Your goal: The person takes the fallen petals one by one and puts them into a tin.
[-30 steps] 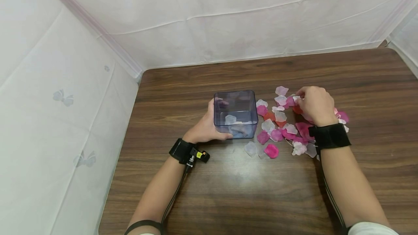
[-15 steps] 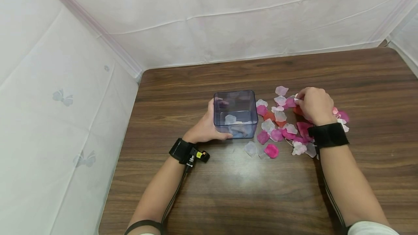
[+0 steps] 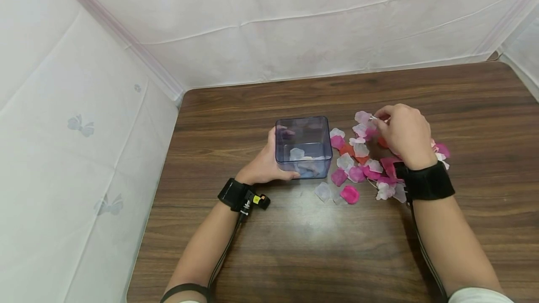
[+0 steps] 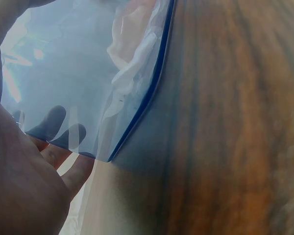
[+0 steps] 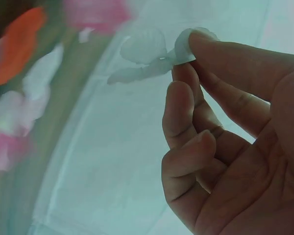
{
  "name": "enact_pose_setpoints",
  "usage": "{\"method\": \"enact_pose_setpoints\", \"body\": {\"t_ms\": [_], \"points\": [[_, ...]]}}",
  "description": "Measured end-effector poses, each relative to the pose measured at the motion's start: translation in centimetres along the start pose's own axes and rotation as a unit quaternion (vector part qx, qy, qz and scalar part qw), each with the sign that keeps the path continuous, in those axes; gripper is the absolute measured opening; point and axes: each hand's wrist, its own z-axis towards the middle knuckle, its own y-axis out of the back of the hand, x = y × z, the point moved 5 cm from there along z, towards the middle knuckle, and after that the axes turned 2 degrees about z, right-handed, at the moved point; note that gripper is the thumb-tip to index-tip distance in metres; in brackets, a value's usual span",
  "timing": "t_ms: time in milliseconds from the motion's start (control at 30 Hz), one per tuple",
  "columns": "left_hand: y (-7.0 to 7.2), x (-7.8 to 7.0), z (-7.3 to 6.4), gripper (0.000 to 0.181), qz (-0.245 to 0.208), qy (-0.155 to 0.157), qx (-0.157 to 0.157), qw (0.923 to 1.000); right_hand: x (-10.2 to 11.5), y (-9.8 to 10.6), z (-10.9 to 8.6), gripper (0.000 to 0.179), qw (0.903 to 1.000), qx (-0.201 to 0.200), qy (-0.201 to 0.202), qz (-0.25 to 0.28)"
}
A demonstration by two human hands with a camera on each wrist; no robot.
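Pinching a white petal piece [image 5: 143, 46], the right hand [image 3: 407, 134] may drop it through a slack hold. The left hand [image 3: 266, 162] grips the box [image 3: 324, 170]; tilting could spill its petals [image 3: 297, 154].

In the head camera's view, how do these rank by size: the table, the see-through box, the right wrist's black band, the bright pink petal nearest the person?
Largest to smallest:
table
see-through box
black band
bright pink petal
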Motion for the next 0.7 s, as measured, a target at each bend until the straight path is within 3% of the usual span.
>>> {"method": "enact_pose_setpoints", "body": {"t_ms": [200,500,700], "points": [[0.0,0.0,0.1,0.117,0.001,0.001,0.000,1.0000,3.0,1.2,-1.4,0.019,0.9972,-0.041,0.053,0.035],[0.0,-0.1,0.0,0.115,0.001,0.002,-0.002,1.0000,7.3,1.5,-3.2,0.014,0.9821,-0.074,0.149,0.090],[0.0,-0.1,0.1,0.115,0.004,0.002,0.000,1.0000,9.2,1.2,-4.4,0.018,0.9603,-0.104,0.225,0.128]]}}
